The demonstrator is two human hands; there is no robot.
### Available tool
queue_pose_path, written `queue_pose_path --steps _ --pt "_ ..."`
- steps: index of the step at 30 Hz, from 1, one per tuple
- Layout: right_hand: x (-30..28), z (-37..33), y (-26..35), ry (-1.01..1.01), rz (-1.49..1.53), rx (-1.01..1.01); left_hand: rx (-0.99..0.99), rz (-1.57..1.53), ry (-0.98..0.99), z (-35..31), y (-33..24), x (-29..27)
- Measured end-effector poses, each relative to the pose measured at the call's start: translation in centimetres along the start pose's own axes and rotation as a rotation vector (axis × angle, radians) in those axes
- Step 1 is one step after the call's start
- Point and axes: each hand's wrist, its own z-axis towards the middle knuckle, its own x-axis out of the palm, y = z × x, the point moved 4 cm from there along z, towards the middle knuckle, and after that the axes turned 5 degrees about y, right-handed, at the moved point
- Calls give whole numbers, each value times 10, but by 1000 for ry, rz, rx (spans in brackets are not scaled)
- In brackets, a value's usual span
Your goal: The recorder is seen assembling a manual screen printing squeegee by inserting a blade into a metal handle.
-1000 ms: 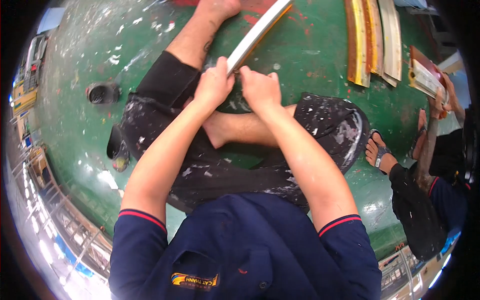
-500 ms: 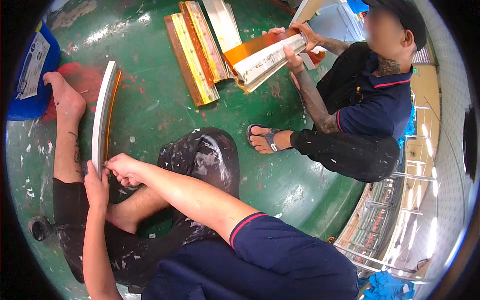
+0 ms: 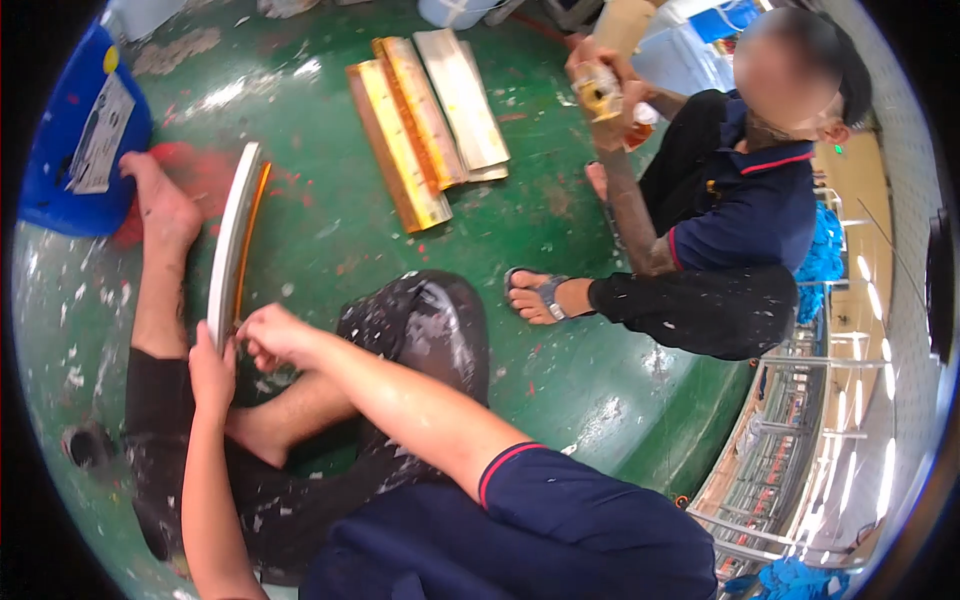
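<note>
A long squeegee [image 3: 231, 245], with a pale metal holder and a thin orange blade along its right side, points away from me between my bent legs. Around its near end my left hand [image 3: 212, 372] is closed. My right hand [image 3: 272, 336] is close against the blade side at that same end, its fingers pinched together. Whatever sits between those fingertips is too small to make out.
Several squeegees [image 3: 425, 130] with wooden and pale holders lie on the paint-spotted green floor [image 3: 330, 200]. A blue jug [image 3: 85, 135] stands at the far left. To the right a co-worker [image 3: 745, 225] crouches, holding another squeegee [image 3: 600, 95] end-on. A dark round object [image 3: 88, 445] lies at left.
The co-worker has raised and turned their squeegee, so its end now faces me. My view has shifted slightly; both my hands keep their place at the squeegee's near end.
</note>
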Motion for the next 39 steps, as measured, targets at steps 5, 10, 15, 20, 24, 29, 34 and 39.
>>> queue_pose_path --steps 5,10,15,20,24,29,34,39 --pt "-17 -15 24 -267 -757 -494 206 37 -83 10 -14 4" --pt "-5 -25 18 -428 -1411 -582 39 64 -13 12 -29 5" --pt "4 -19 6 -340 -1586 -576 39 66 -25 6 -24 5" --pt "6 -22 6 -336 -1582 -580 38 69 -9 7 -24 4" --pt "6 -18 7 -357 -1610 -596 36 77 -1 8 -27 3" --pt "1 -12 -1 -410 -1698 -773 54 88 16 10 -28 5" --pt "1 -3 0 -340 -1665 -617 126 90 -9 12 -22 4" --pt "-12 7 -7 -341 -1270 -522 131 129 15 12 -26 8"
